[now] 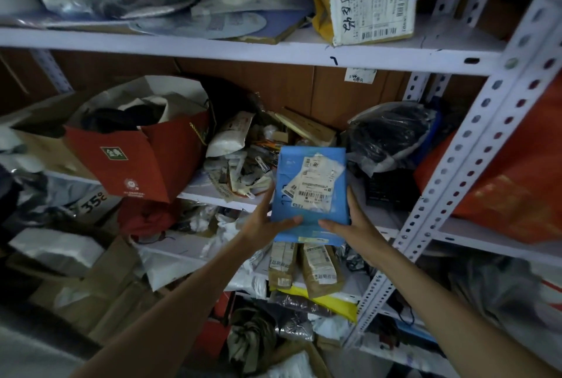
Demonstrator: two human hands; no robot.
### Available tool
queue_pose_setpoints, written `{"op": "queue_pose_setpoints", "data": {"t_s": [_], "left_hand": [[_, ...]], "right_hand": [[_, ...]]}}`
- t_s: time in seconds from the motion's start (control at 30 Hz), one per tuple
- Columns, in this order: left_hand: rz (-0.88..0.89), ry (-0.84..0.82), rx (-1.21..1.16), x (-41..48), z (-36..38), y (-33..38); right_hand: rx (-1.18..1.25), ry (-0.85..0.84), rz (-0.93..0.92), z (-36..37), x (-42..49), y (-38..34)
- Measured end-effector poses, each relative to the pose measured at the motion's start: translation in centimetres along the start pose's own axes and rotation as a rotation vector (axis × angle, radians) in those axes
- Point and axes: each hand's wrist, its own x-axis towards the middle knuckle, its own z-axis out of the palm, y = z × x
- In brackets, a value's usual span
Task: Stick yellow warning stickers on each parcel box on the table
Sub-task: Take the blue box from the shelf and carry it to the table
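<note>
Clasping blue parcel [308,195] between left hand [261,222] and right hand [355,222]; thumbs across its lower front

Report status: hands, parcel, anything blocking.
Left hand and right hand grip parcel at lower corners. Parcel held up before cluttered shelf. Nothing blocking hands.

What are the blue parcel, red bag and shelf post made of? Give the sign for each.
The blue parcel looks like soft plastic film, glossy and wrinkled, with paper labels. The red bag seems stiff coated paper, holding sharp folds. The shelf post is probably white-painted metal, given its punched holes.
</note>
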Motion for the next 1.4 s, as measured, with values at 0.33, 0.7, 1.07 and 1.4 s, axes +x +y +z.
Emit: {"op": "queue_pose_setpoints", "data": {"t_s": [0.33, 0.7, 1.07, 1.4], "left_hand": [[0.121, -0.160, 0.073, -10.1, 0.0, -0.5], [0.173, -0.536, 0.014, -20.4, 12.0, 2.2], [0.270, -1.186, 0.062, -41.9, 37.7, 3.6], [0.300, -1.891, 0.142, -75.3, 50.8, -0.9]], "right_hand": [[0.078, 0.216, -0.011, 4.9, -13.9, 0.2], [0.075, 0.699, -0.112, 4.7, -35.0, -0.1], [0.019, 1.395, -0.038, 3.9, -68.0, 3.1], [0.079, 2.103, 0.126, 19.9, -98.6, 5.1]]}}
